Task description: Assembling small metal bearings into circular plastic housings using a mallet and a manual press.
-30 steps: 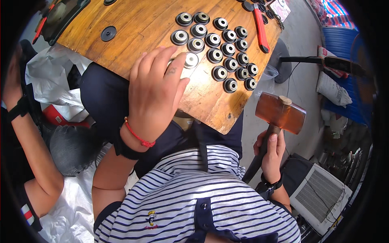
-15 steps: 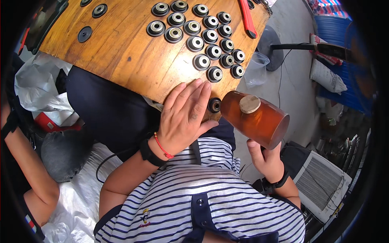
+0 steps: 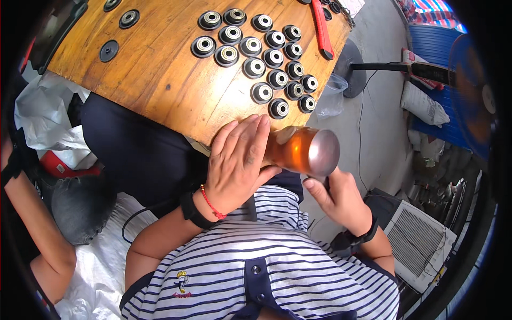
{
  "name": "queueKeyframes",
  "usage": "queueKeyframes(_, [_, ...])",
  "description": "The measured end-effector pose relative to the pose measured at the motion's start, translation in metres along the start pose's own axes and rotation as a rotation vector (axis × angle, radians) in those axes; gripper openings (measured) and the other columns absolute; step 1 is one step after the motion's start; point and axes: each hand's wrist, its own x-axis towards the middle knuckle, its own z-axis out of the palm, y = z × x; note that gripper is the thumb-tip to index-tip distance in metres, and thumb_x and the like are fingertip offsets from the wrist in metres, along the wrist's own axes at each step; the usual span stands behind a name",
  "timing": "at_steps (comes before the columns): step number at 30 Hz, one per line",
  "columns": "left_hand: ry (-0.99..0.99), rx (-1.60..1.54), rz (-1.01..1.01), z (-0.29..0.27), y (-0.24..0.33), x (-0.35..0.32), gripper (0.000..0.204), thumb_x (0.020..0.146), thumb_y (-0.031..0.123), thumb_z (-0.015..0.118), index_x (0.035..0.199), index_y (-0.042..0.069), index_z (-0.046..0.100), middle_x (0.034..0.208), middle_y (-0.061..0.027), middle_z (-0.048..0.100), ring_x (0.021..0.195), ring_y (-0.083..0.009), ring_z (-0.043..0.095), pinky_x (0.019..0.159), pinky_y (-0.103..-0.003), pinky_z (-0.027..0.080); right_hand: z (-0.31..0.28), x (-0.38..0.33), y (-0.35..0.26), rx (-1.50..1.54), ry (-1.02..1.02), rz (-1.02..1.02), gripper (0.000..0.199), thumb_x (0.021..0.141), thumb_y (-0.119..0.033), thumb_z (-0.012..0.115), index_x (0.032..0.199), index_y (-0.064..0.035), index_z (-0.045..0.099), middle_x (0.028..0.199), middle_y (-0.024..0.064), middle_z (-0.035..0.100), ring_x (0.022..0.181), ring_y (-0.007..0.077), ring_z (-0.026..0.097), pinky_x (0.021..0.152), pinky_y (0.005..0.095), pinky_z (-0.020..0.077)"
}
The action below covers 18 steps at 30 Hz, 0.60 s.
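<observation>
My right hand point(image 3: 337, 193) grips the handle of an orange-brown mallet point(image 3: 305, 151), whose head lies sideways just off the near edge of the wooden table point(image 3: 160, 80). The flat of my left hand point(image 3: 238, 161) rests against the mallet head's left end, fingers together and stretched out; whatever lies under the palm is hidden. Beyond the hands, several round black-and-silver bearing wheels point(image 3: 262, 58) lie in rows on the table's right part.
A red-handled tool point(image 3: 321, 29) lies at the table's far right edge. Flat black discs point(image 3: 109, 50) sit at the far left. Another person's arm point(image 3: 37, 234) is at the left. A fan stand point(image 3: 373, 66), clear cup point(image 3: 330, 96) and white grille unit point(image 3: 421, 245) stand on the floor.
The mallet head has swung down and turned sideways toward the table edge. My left hand came back off the table to the near edge and now lies flat against the mallet head.
</observation>
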Motion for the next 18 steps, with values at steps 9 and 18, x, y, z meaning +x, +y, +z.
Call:
queueKeyframes(9, [-0.142,0.000,-0.008,-0.031,0.009,0.028,0.035,0.076,0.018,0.073,0.107,0.005,0.064,0.105,-0.0082,0.062,0.103,-0.0279,0.056,0.098,-0.044,0.039,0.035,-0.020,0.041,0.887,0.476,0.000,0.044,0.100,-0.038,0.047,0.123,0.0000,0.043,0.079,0.0082,0.053,0.059,0.0116,0.052,0.049,0.0239,0.0435])
queueKeyframes(18, [-0.178,0.235,0.191,0.006,0.010,0.033,0.039,0.080,0.018,0.070,0.115,0.003,0.063,0.129,-0.0119,0.055,0.127,-0.0288,0.046,0.109,-0.046,0.033,0.045,-0.014,0.050,0.853,0.378,0.025,0.044,0.100,-0.035,0.050,0.125,0.0001,0.044,0.074,0.0051,0.053,0.057,0.0107,0.051,0.049,0.0232,0.0418])
